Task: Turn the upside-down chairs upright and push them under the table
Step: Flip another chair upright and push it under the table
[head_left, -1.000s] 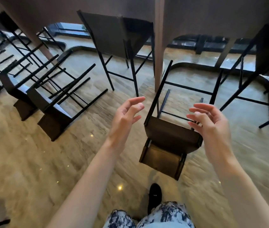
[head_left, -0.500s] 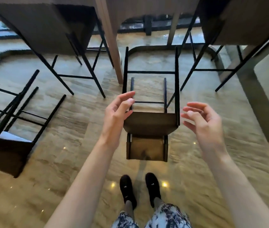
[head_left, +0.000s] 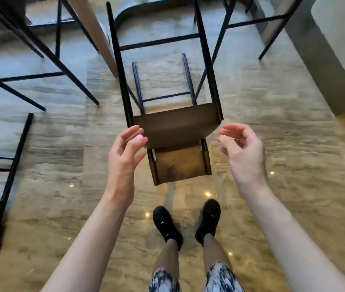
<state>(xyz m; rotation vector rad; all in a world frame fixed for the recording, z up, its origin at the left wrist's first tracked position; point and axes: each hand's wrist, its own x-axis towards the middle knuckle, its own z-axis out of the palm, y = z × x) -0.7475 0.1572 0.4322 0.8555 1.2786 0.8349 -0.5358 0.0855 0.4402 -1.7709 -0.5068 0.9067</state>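
Observation:
An upside-down chair (head_left: 178, 127) with a brown seat, brown backrest and black metal legs lies on the floor right in front of my feet, its legs pointing away from me toward the table. My left hand (head_left: 125, 154) hovers open at the seat's left edge, fingers close to the frame but not gripping it. My right hand (head_left: 243, 150) hovers open just right of the seat, a small gap away. A wooden table leg (head_left: 95, 32) rises at the upper left of the chair.
Upright chairs with black legs stand under the table at the upper left (head_left: 41, 66) and upper right (head_left: 251, 22). Another overturned chair (head_left: 5, 169) lies at the left edge. A pale curved wall base (head_left: 340, 49) stands at the right. My black shoes (head_left: 186, 224) are on the polished floor.
I have stepped closer and squared up to the overturned chair; it now lies centred in front of me. Both open hands have come down to either side of its seat.

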